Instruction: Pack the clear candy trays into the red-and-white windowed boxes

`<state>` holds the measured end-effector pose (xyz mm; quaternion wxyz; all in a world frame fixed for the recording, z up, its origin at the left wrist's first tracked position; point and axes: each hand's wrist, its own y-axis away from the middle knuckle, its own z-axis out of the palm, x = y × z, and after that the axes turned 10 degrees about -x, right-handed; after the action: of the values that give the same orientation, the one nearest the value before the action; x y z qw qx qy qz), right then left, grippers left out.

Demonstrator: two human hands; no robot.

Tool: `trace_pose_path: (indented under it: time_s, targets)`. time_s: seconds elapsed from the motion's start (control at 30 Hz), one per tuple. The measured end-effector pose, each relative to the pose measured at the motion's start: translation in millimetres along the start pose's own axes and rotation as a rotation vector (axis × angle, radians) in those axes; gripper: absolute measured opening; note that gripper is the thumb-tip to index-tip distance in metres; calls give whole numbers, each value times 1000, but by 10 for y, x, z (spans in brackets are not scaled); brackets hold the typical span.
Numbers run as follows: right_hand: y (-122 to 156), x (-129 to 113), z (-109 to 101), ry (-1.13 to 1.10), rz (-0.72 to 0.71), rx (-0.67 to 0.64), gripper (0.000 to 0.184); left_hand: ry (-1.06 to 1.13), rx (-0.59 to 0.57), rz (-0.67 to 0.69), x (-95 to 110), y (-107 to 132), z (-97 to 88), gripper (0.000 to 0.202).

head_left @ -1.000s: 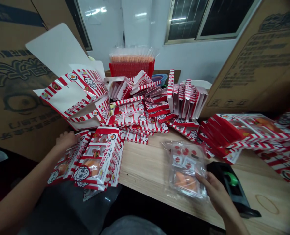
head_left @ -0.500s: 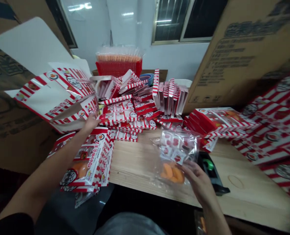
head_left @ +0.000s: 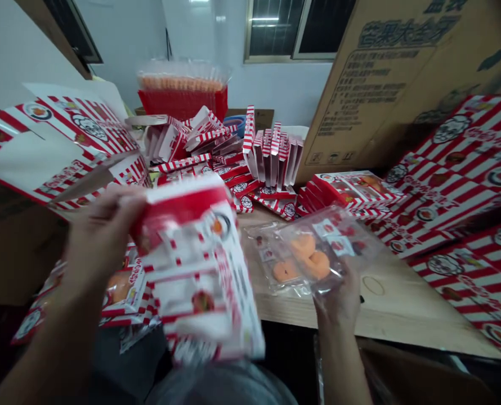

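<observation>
- Your left hand (head_left: 101,236) is closed on the top left corner of a flat striped carton (head_left: 200,264), thumb and fingers pinching its red upper edge.
- The carton is in the air at near centre, above your lap, tilted with its printed face toward you. It is motion-blurred, so the print can't be read.
- Your right hand (head_left: 339,298) grips a clear bag (head_left: 330,247) from below, fingers curled round its near end.
- The bag is held just over the near edge of the table (head_left: 402,315), right of the striped carton and not touching it.
- Inside the bag are orange pieces (head_left: 313,256) and small red-and-white sachets (head_left: 335,229). I can't tell whether the clear film stretching left is the same bag or a second one.
- Near left, under your left forearm, filled packs (head_left: 124,287) lie overlapped at the table edge.
- Far left is a large open striped box (head_left: 56,146), tilted.
- Far centre is a loose heap of flat cartons (head_left: 200,140). Just right of it, a row of folded cartons (head_left: 276,154) stands upright.
- Behind the heap is a red basket (head_left: 183,101) with clear film over its top.
- On the right is a stack of filled boxes (head_left: 352,188), then bigger striped boxes (head_left: 465,185) running to the near right.
- Far right is a brown shipping carton (head_left: 402,73).
</observation>
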<state>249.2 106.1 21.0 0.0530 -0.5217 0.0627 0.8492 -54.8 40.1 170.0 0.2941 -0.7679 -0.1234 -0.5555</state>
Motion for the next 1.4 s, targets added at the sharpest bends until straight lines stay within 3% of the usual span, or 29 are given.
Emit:
trace_pose_path:
  time_s: [0.07,0.13,0.23,0.37,0.6,0.73,0.87,1.0,1.07,1.2,1.3,1.4]
  targets:
    - [-31,-64,150,-84,37,13,32,-53,-265,-14,-128,187,197,14]
    - [-48,-99,340,-170,17,-3,29,-33,-428,-82,-297,304,439,16]
    - [-71,-71,621,-238,-40,2,32,-6,-524,-124,-528,376,778,17]
    - [-144,20,808,-208,53,-48,31,0,-580,-101,-710,376,1025,16]
    - [-175,-11,558,-89,337,-364,32,73,-561,-165,-866,444,992,15]
    - [-149,1,361,-3,403,-463,35,149,-519,-269,-1003,594,962,25]
    - [-146,1,260,74,433,-548,36,171,-598,-314,-1026,645,920,28]
    - [-172,-63,275,190,391,-681,39,186,-776,-266,-918,503,806,32]
    - [-223,-109,338,246,326,-687,43,190,-877,-251,-858,402,754,32]
    - [-426,-243,524,203,-53,-404,70,197,-1006,-255,-802,311,745,30]
    - [-567,-358,595,219,-158,-392,65,238,-957,-272,-850,406,810,27]
    - [-603,-410,546,300,-83,-506,42,309,-729,-272,-932,581,875,30]
